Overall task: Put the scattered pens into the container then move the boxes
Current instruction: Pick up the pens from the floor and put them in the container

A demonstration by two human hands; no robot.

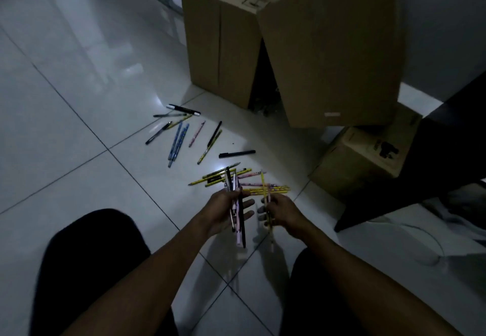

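Pens gripped in left hand.

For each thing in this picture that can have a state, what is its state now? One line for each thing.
Left hand: shut on a bundle of pens, held above the floor.
Right hand: shut on a yellow pen.
Near pile of pens: lying on the floor, crossed over each other.
Far pens: scattered on the floor, not collected.
Black marker: lying alone, capped.
Tall boxes: standing, not moved.
Small box: closed, on the floor.

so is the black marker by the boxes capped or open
Capped, it seems: the black marker lies flat on the floor tiles with no tip showing, though lighting is dim.
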